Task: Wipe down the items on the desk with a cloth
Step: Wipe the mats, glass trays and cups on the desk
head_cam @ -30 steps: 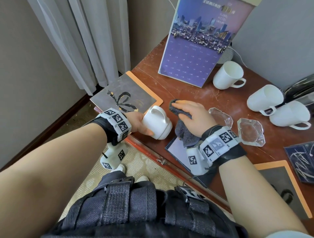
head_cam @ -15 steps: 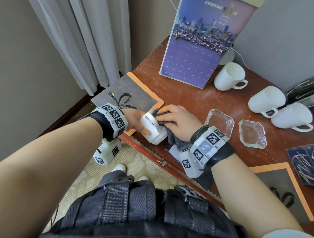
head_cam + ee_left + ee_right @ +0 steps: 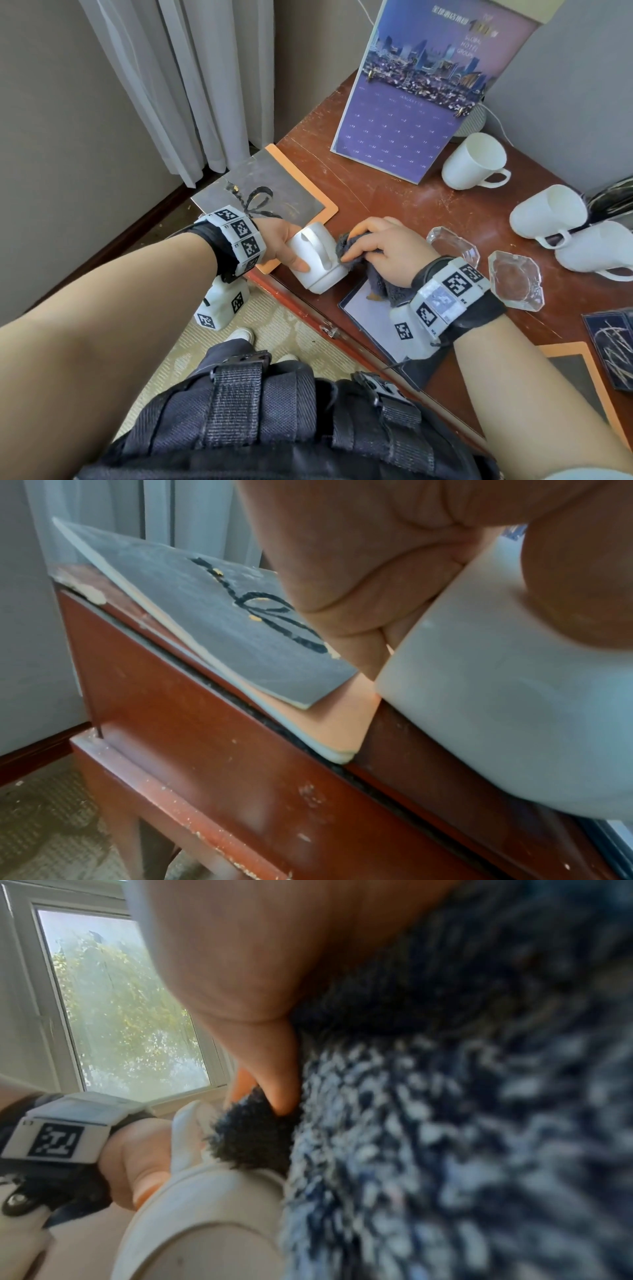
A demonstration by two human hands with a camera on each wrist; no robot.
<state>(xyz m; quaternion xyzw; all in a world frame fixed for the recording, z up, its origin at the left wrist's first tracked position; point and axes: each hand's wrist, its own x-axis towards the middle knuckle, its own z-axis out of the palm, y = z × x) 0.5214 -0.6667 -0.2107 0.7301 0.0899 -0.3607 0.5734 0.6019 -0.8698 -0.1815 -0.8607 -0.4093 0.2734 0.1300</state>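
My left hand (image 3: 284,245) grips a white mug (image 3: 317,258) tilted on its side at the desk's front edge, handle up. Thumb and fingers wrap its body (image 3: 496,696). My right hand (image 3: 383,248) holds a grey fluffy cloth (image 3: 346,245) and presses it against the mug's right side by the handle. The cloth (image 3: 445,1123) fills the right wrist view, with the mug's base (image 3: 205,1226) below it. The rest of the cloth hangs under my palm over a dark folder (image 3: 370,315).
A grey-and-orange booklet (image 3: 270,195) overhangs the desk's left corner. A purple calendar (image 3: 411,102) stands at the back. Three more white mugs (image 3: 474,161) lie at the right, two glass ashtrays (image 3: 515,279) sit beside my right wrist, and more booklets lie at the front right.
My left hand has drawn the mug slightly left and toward the desk edge. My right hand followed with the cloth from the desk top onto the mug's side and rubs there.
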